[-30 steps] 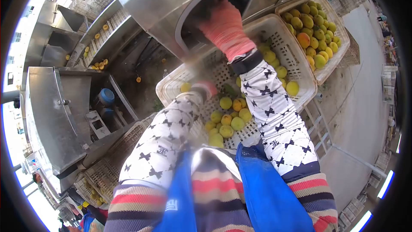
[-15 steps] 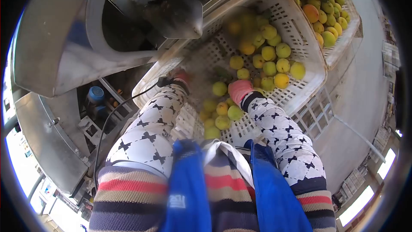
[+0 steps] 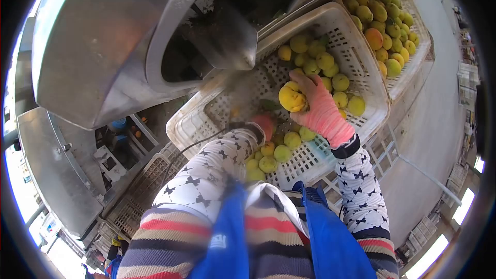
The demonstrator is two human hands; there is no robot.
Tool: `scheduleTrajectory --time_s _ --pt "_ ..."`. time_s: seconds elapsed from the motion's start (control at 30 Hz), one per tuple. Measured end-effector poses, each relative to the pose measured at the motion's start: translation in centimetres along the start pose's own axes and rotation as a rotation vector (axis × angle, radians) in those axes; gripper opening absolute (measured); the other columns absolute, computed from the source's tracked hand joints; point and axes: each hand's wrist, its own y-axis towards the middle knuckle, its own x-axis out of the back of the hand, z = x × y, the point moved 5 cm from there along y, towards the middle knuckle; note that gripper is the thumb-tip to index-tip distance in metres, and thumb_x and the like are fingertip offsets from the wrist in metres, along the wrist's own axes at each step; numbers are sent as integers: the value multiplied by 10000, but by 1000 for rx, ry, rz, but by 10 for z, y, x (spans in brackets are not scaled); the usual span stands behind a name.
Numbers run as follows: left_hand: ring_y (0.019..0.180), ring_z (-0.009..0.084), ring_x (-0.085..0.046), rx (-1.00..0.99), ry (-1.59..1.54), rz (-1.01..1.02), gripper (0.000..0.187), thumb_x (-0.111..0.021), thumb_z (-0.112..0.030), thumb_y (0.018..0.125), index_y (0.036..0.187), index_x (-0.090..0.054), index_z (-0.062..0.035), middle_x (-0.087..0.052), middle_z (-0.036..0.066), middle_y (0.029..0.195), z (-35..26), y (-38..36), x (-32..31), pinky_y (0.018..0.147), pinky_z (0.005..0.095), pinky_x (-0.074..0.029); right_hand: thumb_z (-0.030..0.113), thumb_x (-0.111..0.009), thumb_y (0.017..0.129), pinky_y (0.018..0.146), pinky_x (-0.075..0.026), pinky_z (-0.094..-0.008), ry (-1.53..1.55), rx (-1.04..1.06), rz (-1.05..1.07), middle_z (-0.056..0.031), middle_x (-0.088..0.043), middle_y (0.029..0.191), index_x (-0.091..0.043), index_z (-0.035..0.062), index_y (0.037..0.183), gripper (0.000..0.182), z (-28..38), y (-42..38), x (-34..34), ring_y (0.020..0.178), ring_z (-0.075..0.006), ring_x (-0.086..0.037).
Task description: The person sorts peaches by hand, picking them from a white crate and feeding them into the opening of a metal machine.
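Observation:
Above the white perforated crate (image 3: 380, 85), my right hand (image 3: 323, 108) in a pink glove with bare fingertips is closed round a yellow fruit (image 3: 292, 97). The fruit looks lumpy, and I cannot tell whether it is one or two pieces. My left hand (image 3: 264, 125), also in a pink glove, is low in the crate beside green-yellow fruits (image 3: 282, 153). Its fingers are blurred and hidden in haze. More fruits (image 3: 325, 61) lie loose in the crate's far right part, some with green leaves.
A second crate (image 3: 424, 54), full of yellow-green fruits, stands at the upper right. A large metal machine (image 3: 98, 46) with a dark opening overhangs the crate's left side. A black cable (image 3: 199, 142) runs beside my left arm. Grey floor (image 3: 434, 119) shows at right.
My right hand has risen from the crate's bottom with yellow fruit in it. My left hand has moved right and down. The view has shifted, and the machine shows larger.

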Motion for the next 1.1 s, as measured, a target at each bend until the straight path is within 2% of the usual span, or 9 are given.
scheduleTrajectory --time_s 0.13,0.37,0.47,0.6,0.67,0.77,0.87,0.97,1.1 --pt "1017 323 -652 19 -139 266 625 -801 -451 611 1113 -692 -94 -678 142 1132 5 -15 36 855 423 -523 128 -811 600 1024 -419 -396 201 145 -262 -181 -470 1277 -429 75 1419 905 57 -18 48 1200 -359 -479" --pt "1094 273 -611 -104 -1004 -194 777 -770 -470 753 1395 -492 -131 -658 125 1186 4 -144 150 960 365 -463 263 -782 679 961 -459 -430 -20 320 -310 -228 -520 1239 -472 61 1365 779 152 12 67 1107 -393 -537" --pt "1019 226 -629 -138 -1488 -510 701 -727 -482 817 1353 -518 -83 -657 112 1145 10 -199 160 903 348 -494 320 -752 710 915 -480 -448 -150 237 -366 -234 -564 1184 -529 49 1267 659 164 34 55 1025 -401 -572" --pt "894 158 -651 -76 -2066 -538 583 -615 -508 910 1276 -553 -59 -658 102 1078 0 -253 162 723 300 -539 335 -739 732 834 -506 -454 -45 338 -502 -205 -606 1088 -579 35 1121 517 167 78 50 939 -392 -597" --pt "902 167 -654 -286 -2139 -541 557 -601 -480 929 1280 -551 -50 -659 100 1075 1 -256 171 730 300 -539 327 -742 776 826 -502 -412 15 616 -607 -147 -613 1082 -601 31 1154 500 183 55 78 937 -331 -606" --pt "915 164 -648 -387 -2157 -623 517 -593 -424 942 1277 -554 -31 -657 98 1078 -14 -273 191 758 284 -530 343 -773 788 903 -474 -375 502 486 -302 -124 -603 1151 -564 39 1289 623 158 -4 56 1025 -262 -592" --pt "937 157 -636 -376 -1982 -758 468 -592 -357 947 1259 -562 -10 -653 95 1090 -12 -266 193 788 269 -515 376 -796 778 963 -445 -357 441 503 -174 -134 -576 1232 -508 45 1379 744 141 -20 29 1127 -232 -553" --pt "958 146 -618 -452 -1311 -996 400 -602 -264 933 1224 -572 9 -643 91 1103 -19 -271 209 818 272 -505 433 -800 757 1022 -411 -364 525 438 -142 -173 -554 1274 -502 35 1379 797 128 -27 14 1189 -270 -528" --pt "965 172 -630 -448 -1354 -981 405 -577 -277 944 1229 -562 11 -647 125 1096 -18 -264 200 845 297 -519 338 -826 693 959 -466 -396 107 501 -436 -193 -552 1246 -558 99 1323 725 142 -50 36 1142 -359 -544"
